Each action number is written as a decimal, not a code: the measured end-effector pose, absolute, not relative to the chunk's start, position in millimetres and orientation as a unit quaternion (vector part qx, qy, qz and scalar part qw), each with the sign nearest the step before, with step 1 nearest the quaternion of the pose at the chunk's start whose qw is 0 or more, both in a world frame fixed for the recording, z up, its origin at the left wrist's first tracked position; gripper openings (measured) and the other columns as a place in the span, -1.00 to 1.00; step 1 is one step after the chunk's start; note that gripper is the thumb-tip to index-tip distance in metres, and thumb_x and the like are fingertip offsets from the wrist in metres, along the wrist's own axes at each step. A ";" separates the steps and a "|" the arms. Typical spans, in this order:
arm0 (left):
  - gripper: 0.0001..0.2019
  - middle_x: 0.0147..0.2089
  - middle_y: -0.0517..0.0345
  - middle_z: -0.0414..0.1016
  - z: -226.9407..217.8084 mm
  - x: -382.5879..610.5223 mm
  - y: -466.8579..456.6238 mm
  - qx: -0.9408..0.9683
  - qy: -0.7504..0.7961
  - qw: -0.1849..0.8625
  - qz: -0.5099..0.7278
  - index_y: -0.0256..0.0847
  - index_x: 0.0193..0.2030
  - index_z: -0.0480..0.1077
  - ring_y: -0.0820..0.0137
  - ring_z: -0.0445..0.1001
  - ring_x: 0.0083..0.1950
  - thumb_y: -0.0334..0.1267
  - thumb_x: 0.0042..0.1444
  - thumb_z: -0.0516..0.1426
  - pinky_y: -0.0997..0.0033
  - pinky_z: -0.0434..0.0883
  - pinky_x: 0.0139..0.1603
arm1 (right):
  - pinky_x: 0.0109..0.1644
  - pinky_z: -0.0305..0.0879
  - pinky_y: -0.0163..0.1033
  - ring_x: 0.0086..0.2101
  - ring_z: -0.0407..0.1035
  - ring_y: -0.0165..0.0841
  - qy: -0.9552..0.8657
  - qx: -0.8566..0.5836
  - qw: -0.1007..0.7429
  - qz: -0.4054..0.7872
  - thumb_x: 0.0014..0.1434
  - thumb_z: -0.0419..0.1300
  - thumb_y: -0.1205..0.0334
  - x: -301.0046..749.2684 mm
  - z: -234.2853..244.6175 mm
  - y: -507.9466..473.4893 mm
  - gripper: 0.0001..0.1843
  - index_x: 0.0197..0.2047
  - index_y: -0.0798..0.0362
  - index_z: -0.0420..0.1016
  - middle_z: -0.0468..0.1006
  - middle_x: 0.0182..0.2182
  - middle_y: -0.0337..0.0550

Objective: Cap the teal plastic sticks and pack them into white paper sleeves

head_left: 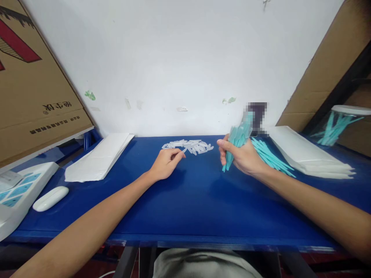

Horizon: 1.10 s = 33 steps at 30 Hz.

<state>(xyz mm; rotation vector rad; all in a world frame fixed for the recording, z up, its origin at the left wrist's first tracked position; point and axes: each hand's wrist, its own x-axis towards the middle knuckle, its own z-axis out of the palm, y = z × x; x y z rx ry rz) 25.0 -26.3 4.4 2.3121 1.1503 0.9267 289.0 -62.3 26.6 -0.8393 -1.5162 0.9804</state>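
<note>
Teal sticks point(238, 135) fill the closed grip of the right hand point(246, 157) above the blue desk point(185, 208), while the left hand point(165, 164) pinches 1 small white piece point(184, 150) beside the loose white pile point(199, 146).

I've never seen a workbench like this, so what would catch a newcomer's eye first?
Probably the bunch of turquoise sticks in the right hand, bright above the deep blue table. Next comes the pile of small whitish pieces near the wall, with the left hand at its near edge. More turquoise sticks lie right of the right hand.
</note>
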 end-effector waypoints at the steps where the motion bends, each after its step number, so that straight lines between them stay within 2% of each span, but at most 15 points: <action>1: -0.59 -0.54 0.28 0.30 4.4 25.4 -26.3 0.827 0.411 0.197 0.329 -0.23 -0.29 0.56 0.45 0.24 -0.51 -0.03 0.36 0.00 0.44 0.20 -0.39 | -0.56 0.31 -0.24 -0.68 0.34 -0.41 -0.638 -0.360 0.545 0.408 0.11 0.40 -0.11 289.5 22.9 -61.6 -0.56 -0.48 0.01 0.35 0.43 -0.65 -0.34; 8: -0.59 -0.51 0.26 0.37 4.6 25.7 -26.4 0.839 0.408 0.182 0.311 -0.23 -0.26 0.57 0.45 0.27 -0.50 -0.03 0.36 -0.01 0.43 0.21 -0.38 | -0.56 0.22 -0.26 -0.70 0.25 -0.44 -0.663 -0.370 0.504 0.411 0.09 0.40 -0.18 284.0 4.9 -62.2 -0.48 -0.48 -0.02 0.25 0.32 -0.73 -0.40; 13: -0.60 -0.47 0.23 0.43 5.4 26.5 -29.1 0.845 0.405 0.175 0.302 -0.23 -0.24 0.57 0.44 0.29 -0.49 -0.05 0.36 0.00 0.41 0.23 -0.38 | -0.60 0.06 -0.27 -0.70 0.11 -0.49 -0.643 -0.380 0.533 0.397 0.06 0.44 -0.13 282.6 7.3 -63.6 -0.47 -0.51 -0.02 0.22 0.20 -0.73 -0.45; 17: -0.60 -0.44 0.20 0.47 4.8 28.4 -28.5 0.851 0.403 0.165 0.294 -0.23 -0.23 0.57 0.41 0.35 -0.46 -0.06 0.37 -0.01 0.39 0.28 -0.34 | -0.52 0.09 -0.27 -0.62 0.11 -0.49 -0.641 -0.356 0.542 0.411 0.08 0.44 -0.05 284.0 2.1 -61.1 -0.48 -0.52 -0.01 0.19 0.19 -0.66 -0.44; 19: -0.61 -0.34 0.13 0.54 6.0 25.1 -22.2 0.854 0.412 0.130 0.289 -0.23 -0.20 0.57 0.36 0.42 -0.37 -0.07 0.36 -0.02 0.35 0.33 -0.26 | -0.47 0.16 -0.27 -0.60 0.15 -0.49 -0.623 -0.344 0.571 0.409 0.07 0.46 0.00 284.4 -0.3 -59.3 -0.50 -0.50 -0.01 0.21 0.21 -0.65 -0.44; 22: -0.60 -0.12 -0.05 0.57 11.1 5.0 -3.4 0.839 0.471 0.002 0.272 -0.24 -0.03 0.56 0.15 0.49 -0.07 -0.07 0.34 -0.03 0.17 0.38 0.03 | -0.37 0.33 -0.22 -0.60 0.27 -0.45 -0.607 -0.336 0.592 0.410 0.12 0.42 -0.01 284.0 -2.5 -58.0 -0.54 -0.49 -0.02 0.24 0.27 -0.66 -0.42; 24: -0.54 0.08 -0.21 0.51 15.0 -21.2 12.3 0.793 0.552 -0.096 0.238 -0.26 0.14 0.51 -0.03 0.42 0.15 -0.06 0.32 -0.03 -0.03 0.31 0.19 | -0.44 0.31 -0.24 -0.65 0.20 -0.47 -0.594 -0.334 0.597 0.423 0.15 0.40 -0.05 283.2 -3.3 -58.4 -0.54 -0.48 -0.02 0.23 0.21 -0.70 -0.46; 26: -0.43 0.29 -0.37 0.33 17.2 -55.3 26.6 0.717 0.651 -0.145 0.203 -0.28 0.33 0.37 -0.22 0.27 0.32 -0.03 0.28 0.00 -0.23 0.25 0.24 | -0.57 0.13 -0.32 -0.68 0.05 -0.53 -0.570 -0.338 0.607 0.438 0.11 0.42 -0.07 282.0 -3.7 -59.5 -0.51 -0.48 -0.02 0.21 0.12 -0.70 -0.50; 29: -0.20 0.47 -0.49 0.06 16.6 -108.1 40.4 0.621 0.754 -0.126 0.175 -0.30 0.47 0.17 -0.42 -0.03 0.47 0.13 0.19 0.09 -0.44 0.05 0.31 | -0.60 -0.02 -0.35 -0.66 -0.04 -0.57 -0.546 -0.350 0.609 0.455 0.00 0.49 -0.05 280.1 -3.9 -61.6 -0.45 -0.49 -0.02 0.18 0.07 -0.67 -0.51; 31: -0.04 0.51 -0.54 -0.08 15.8 -135.1 44.6 0.572 0.799 -0.086 0.162 -0.30 0.51 0.08 -0.52 -0.19 0.50 0.25 0.09 0.14 -0.52 -0.08 0.32 | -0.58 0.03 -0.33 -0.67 -0.02 -0.56 -0.545 -0.360 0.600 0.461 -0.01 0.49 -0.06 279.3 -4.0 -62.6 -0.45 -0.50 -0.02 0.18 0.07 -0.68 -0.51; 33: 0.06 0.53 -0.58 -0.16 16.6 -151.7 45.9 0.536 0.826 -0.044 0.167 -0.31 0.52 0.04 -0.57 -0.22 0.50 0.32 0.01 0.19 -0.56 -0.14 0.32 | -0.56 0.10 -0.30 -0.68 0.00 -0.54 -0.550 -0.370 0.588 0.463 0.02 0.46 -0.08 279.4 -4.8 -62.8 -0.47 -0.50 -0.03 0.18 0.07 -0.70 -0.51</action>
